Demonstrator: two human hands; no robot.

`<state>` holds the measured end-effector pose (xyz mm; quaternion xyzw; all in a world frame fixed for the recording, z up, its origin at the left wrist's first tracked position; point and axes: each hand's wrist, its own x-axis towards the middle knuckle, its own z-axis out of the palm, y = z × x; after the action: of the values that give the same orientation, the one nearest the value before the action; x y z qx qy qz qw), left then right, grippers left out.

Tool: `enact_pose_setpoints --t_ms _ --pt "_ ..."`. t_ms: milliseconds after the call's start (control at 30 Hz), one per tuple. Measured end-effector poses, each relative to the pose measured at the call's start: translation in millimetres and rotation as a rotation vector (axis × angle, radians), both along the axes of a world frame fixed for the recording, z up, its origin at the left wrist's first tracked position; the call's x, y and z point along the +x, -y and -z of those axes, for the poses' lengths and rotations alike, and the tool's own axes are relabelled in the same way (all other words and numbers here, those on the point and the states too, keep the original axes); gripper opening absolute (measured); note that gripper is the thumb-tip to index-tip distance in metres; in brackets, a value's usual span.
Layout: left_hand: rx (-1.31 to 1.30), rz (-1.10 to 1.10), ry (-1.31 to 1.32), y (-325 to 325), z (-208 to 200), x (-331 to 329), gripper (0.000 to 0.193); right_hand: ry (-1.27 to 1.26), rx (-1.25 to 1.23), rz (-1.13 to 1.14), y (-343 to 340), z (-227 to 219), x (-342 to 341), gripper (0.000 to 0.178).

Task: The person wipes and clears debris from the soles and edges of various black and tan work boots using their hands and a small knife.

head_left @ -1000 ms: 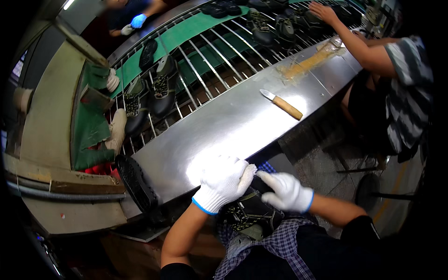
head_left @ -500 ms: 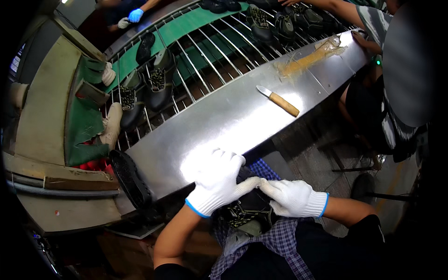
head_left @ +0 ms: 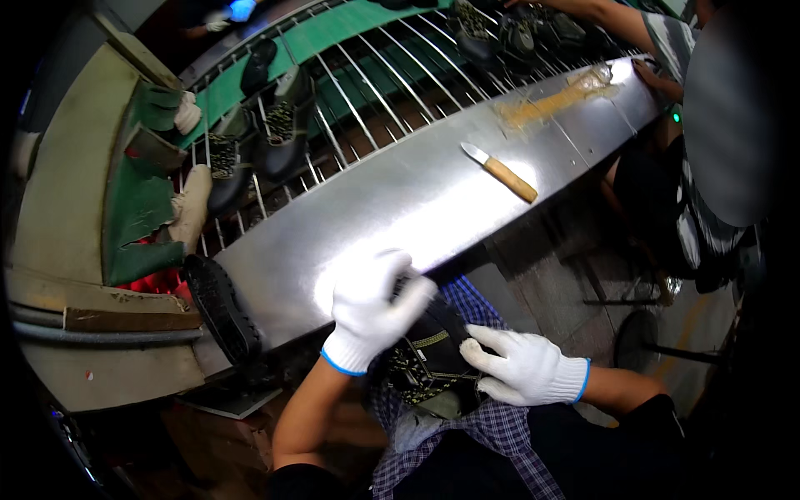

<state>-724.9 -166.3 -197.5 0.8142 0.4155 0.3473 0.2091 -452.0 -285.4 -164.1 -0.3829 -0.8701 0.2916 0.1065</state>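
A black shoe (head_left: 437,346) with black-and-yellow laces lies over my lap, its toe pointing away from me. My left hand (head_left: 371,312), in a white knit glove, is by the left side of the toe; its thumb stands apart from the fingers, which are blurred. My right hand (head_left: 529,367), gloved the same way, grips the shoe's right side, with the thumb and fingers against the upper. The underside of the shoe is hidden. On the metal bench ahead lies a knife (head_left: 502,173) with a wooden handle and a short blade.
The metal bench (head_left: 417,208) runs diagonally before me, with a rod rack (head_left: 367,108) holding several dark shoes behind it. A black sole (head_left: 219,308) leans at its left end. Cardboard-coloured tape (head_left: 546,107) covers part of the far right. Another person's arm (head_left: 596,15) reaches in there.
My left hand has moved left, and its thumb has parted from my right hand. My right hand has shifted slightly down along the shoe. The view has tilted a little.
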Motion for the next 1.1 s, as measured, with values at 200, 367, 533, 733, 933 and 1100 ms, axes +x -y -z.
enact_pose_setpoints --t_ms 200,367,533,733,933,1100 --pt "-0.807 -0.304 1.193 14 48 -12 0.04 -0.53 -0.341 0.319 -46 41 -15 0.094" --pt "-0.652 -0.208 1.115 16 7 4 0.052 -0.455 -0.408 0.156 -107 -10 -59 0.116" --pt "-0.564 -0.289 1.344 30 -40 30 0.053 -0.299 -0.11 -0.167 -140 -71 -72 0.112" --pt "-1.055 -0.03 1.427 27 26 4 0.074 -0.331 -0.085 -0.17 -139 -66 -42 0.041" --pt "-0.533 -0.064 0.557 132 71 24 0.07 -1.302 -0.741 0.355 -147 75 11 0.047" --pt "0.099 -0.058 0.305 127 106 -16 0.068 -1.462 -0.995 0.103 -152 121 -16 0.045"
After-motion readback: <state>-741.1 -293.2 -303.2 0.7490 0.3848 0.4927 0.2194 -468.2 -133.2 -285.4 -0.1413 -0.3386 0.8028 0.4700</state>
